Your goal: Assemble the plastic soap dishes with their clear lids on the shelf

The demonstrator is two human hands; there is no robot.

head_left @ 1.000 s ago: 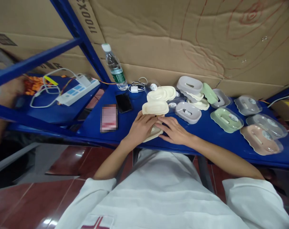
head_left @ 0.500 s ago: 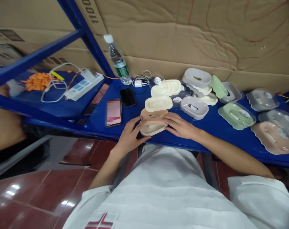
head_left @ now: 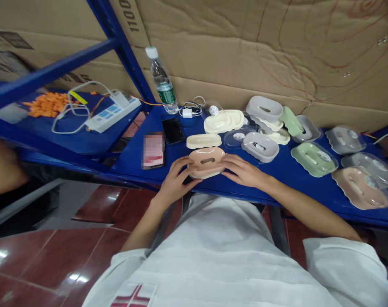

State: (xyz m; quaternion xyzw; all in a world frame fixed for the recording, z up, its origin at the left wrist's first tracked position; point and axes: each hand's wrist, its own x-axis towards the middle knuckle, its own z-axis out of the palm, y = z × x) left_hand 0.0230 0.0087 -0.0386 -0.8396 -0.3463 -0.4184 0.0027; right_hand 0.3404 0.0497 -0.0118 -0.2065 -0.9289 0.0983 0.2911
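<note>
A peach soap dish tray (head_left: 204,156) with an oval slot in its middle lies at the front edge of the blue table, on top of a cream base whose rim shows below it. My left hand (head_left: 176,178) grips its left end, thumb toward me and fingers on the far side. At the right end my right hand (head_left: 241,170) holds it with bent fingers. Just behind the tray is a cream oval dish (head_left: 203,141). To the right sits a grey soap dish (head_left: 261,147) with a small label in it.
Cream pieces (head_left: 224,121), clear lids and a grey stack (head_left: 264,108) stand behind. Green (head_left: 314,158) and peach lidded dishes (head_left: 360,187) lie at right. Two phones (head_left: 153,150), a water bottle (head_left: 163,83) and a charger (head_left: 187,113) are left. A blue frame (head_left: 53,70) rises beyond.
The peach tray has come down from a tilt onto the cream base, covering most of it. The cream dish behind has shifted slightly left. Both hands keep their hold.
</note>
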